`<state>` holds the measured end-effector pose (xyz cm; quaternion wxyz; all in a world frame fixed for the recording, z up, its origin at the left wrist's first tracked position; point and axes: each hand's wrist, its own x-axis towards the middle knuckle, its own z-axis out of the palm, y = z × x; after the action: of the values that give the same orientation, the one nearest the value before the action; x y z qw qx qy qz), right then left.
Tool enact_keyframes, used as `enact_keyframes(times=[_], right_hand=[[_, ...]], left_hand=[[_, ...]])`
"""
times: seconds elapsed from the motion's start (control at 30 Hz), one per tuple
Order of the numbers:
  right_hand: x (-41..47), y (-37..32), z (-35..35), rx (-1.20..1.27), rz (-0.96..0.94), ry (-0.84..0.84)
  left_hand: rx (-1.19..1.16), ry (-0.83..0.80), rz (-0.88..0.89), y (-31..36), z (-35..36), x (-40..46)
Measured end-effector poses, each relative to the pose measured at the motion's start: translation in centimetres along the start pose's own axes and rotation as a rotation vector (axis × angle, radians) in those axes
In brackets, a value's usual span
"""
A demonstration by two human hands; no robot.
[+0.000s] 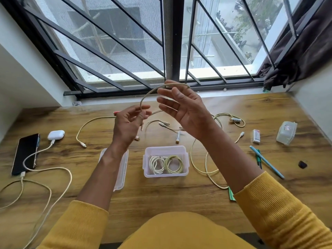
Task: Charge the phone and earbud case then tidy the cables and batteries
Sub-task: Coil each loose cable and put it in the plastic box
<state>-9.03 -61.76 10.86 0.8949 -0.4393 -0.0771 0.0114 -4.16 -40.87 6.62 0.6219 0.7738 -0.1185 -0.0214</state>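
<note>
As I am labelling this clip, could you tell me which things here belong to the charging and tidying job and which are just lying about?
Job: phone, earbud case, held cable, cable box, loose battery.
Lying about: pens, curtain.

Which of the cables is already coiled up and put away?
The two coils inside the open clear box at the table's middle, one white, one yellowish. The others lie loose on the table.
</note>
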Motion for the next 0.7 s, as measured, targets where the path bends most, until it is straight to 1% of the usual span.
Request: enact_keyframes(times=[0.07,0.17,0.3,0.47,0.6,0.67,0.7], right_hand=[[-0.1,0.8,-0.5,-0.154,0.022,0.035],[-0.3,2.8,-0.9,-0.497,0.074,0.071],[-0.5,6.0,-1.0,-0.835,0.174,0.032],[-1.0,8.4,-2.0,-1.183,0.194,0.009],[-1.9,8.9,-3.4,-1.324,0.197,0.067],[-2.2,8.8,-4.0,-1.308,0.179,0.141],[-2.2,8.7,-4.3,-1.262,0.165,0.186]], left_hand=[[-0.096,0.001,-0.031,0.6,-0.1,0.1],[-0.221,-0.029,-0.056,2.1,-0.1,0.0],[-0.3,-0.084,-0.059,4.3,0.2,-0.3],[-0.433,-0.13,-0.061,6.2,-0.3,0.0],[-0.556,-0.067,-0.094,6.5,-1.3,0.5],[-0.602,-0.009,-0.133,6.1,-1.8,0.8],[-0.622,0.031,-0.161,5.7,-2.0,0.9]])
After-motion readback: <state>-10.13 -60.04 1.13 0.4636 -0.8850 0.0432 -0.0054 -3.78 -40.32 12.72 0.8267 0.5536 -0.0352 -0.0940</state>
